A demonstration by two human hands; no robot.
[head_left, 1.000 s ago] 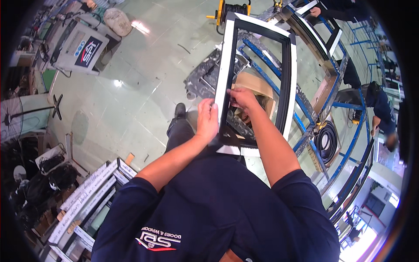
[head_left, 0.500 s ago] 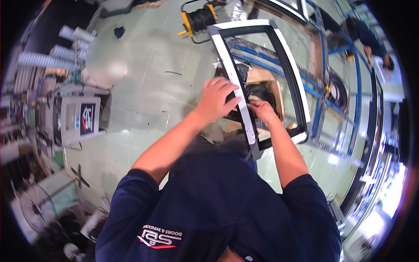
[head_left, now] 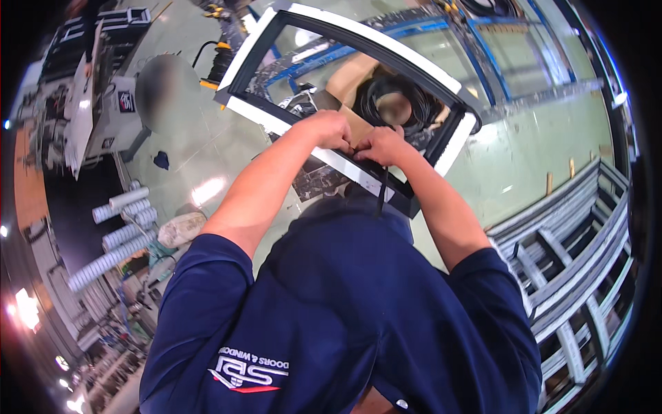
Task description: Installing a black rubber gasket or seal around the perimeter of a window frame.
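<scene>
A window frame (head_left: 248, 109), white outside with a black inner edge, lies slanted in front of me. My left hand (head_left: 327, 130) reaches over its near side, fingers closed and bent down at the black inner edge. What its fingertips hold is hidden. Close beside it, my right hand (head_left: 383, 146) pinches at the same inner edge. From under that hand a thin black rubber strip (head_left: 383, 192) runs across the white near side and hangs toward my body. The two hands nearly touch at the fingertips.
Through the frame, a cardboard box (head_left: 345, 83) holds a coil of black rubber strip (head_left: 372, 103). Blue metal racking (head_left: 493, 69) stands beyond. Stacked grey frames (head_left: 552, 255) are at right. White rolls (head_left: 127, 228) lie at left, and a yellow-black reel (head_left: 219, 65) sits beyond the frame's left corner.
My view has turned, so the frame now lies more crosswise. My left hand has moved from the outer side over to the inner edge, beside my right hand, and its fingers have closed.
</scene>
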